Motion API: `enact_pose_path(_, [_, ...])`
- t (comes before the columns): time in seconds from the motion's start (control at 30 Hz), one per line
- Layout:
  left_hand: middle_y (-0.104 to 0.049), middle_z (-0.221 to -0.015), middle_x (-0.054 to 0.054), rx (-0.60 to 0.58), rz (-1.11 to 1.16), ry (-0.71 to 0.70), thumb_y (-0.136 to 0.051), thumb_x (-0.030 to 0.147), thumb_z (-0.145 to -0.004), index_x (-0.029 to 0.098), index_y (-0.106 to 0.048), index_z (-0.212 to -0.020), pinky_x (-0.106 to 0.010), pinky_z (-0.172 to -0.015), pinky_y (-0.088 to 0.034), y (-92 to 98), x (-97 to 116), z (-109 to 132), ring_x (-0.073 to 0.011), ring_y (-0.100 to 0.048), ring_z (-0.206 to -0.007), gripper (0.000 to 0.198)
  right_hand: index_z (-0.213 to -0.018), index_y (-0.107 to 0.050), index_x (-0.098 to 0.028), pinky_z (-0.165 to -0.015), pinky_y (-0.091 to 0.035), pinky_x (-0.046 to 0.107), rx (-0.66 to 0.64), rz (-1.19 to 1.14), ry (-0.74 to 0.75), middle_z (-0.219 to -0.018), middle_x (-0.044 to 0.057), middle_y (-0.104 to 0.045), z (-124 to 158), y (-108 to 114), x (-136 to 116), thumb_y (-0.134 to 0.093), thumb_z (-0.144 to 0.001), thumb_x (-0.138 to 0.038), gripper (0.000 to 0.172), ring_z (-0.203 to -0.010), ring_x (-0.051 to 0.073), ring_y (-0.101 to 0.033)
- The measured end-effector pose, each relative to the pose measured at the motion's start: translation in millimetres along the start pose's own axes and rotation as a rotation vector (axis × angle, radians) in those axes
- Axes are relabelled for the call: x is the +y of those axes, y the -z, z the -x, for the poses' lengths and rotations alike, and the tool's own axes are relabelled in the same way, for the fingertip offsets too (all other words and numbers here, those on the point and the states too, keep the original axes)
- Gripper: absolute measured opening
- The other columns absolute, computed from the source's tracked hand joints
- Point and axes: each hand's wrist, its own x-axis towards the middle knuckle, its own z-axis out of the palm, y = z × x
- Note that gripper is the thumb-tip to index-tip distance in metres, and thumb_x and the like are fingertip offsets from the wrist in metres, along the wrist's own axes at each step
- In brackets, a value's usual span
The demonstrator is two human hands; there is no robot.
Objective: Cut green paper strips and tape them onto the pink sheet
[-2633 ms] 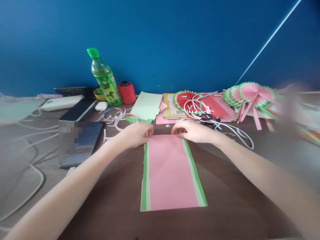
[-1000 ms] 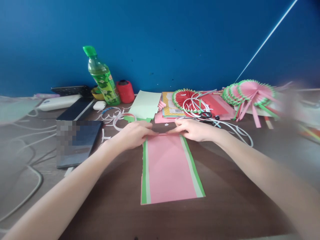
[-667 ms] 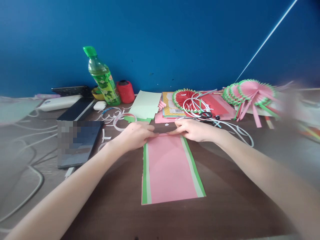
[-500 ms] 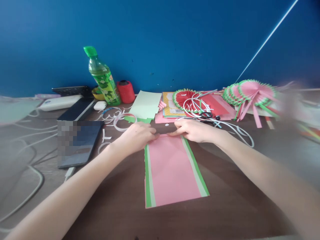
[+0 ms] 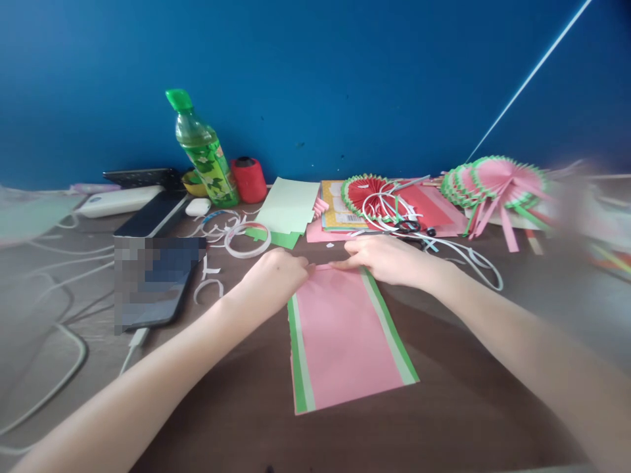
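A pink paper sheet [image 5: 348,335] with light and dark green strips along both long sides lies on the brown table, its far edge folded over in a narrow band. My left hand [image 5: 283,272] has its fingers closed on the far left corner of the sheet. At the far right corner, my right hand [image 5: 382,259] pinches the fold, index finger pointing left along it. Only a short stretch of the folded edge shows between the two hands.
Behind the hands lie pale green paper [image 5: 288,207], a red pleated fan [image 5: 372,197], scissors [image 5: 407,227] and white cable. Pink pleated fans [image 5: 503,180] sit at the right. A bottle [image 5: 210,164], tape rolls [image 5: 247,240] and a tablet [image 5: 158,282] are at the left.
The near end of the pink sheet has swung slightly to the right. My left hand has shifted a little, with its fingers more tucked in at the fold.
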Motion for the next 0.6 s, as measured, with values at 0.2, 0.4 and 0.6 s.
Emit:
enact_pose_path(0.2, [-0.06,-0.068,-0.005,0.025,-0.013,0.046,-0.043,-0.002,-0.074,0.012,-0.057,-0.109,-0.03,-0.049,-0.029,2.6,13.6,2.6,-0.0165,-0.056,-0.055,0.041,-0.115,-0.059,-0.025,-0.045,-0.019,0.026,-0.119,0.126,-0.164,-0.074,0.005,-0.057,0.7,12.7,-29.9,-0.045,-0.074,0.001,0.05,-0.061,0.015,-0.055])
enact_pose_path(0.4, [-0.059,-0.072,-0.005,0.043,0.009,0.09,-0.042,0.005,-0.081,0.017,-0.057,-0.112,-0.03,-0.055,-0.03,-3.5,17.9,1.7,-0.0165,-0.056,-0.063,0.037,-0.123,-0.051,-0.015,-0.042,-0.024,0.026,-0.162,0.199,-0.292,-0.087,0.012,-0.06,3.8,11.8,-58.5,-0.044,-0.077,-0.001,0.049,-0.059,0.016,-0.061])
enact_pose_path(0.6, [-0.058,-0.078,-0.008,0.141,0.111,0.096,-0.046,0.011,-0.08,0.021,-0.063,-0.106,-0.032,-0.066,-0.034,-2.4,8.9,-2.5,-0.0214,-0.052,-0.083,0.033,-0.106,-0.063,-0.017,-0.047,-0.028,0.026,-0.089,0.133,-0.282,-0.081,0.011,-0.061,1.1,10.1,-47.1,-0.046,-0.077,-0.005,0.035,-0.07,0.019,-0.061])
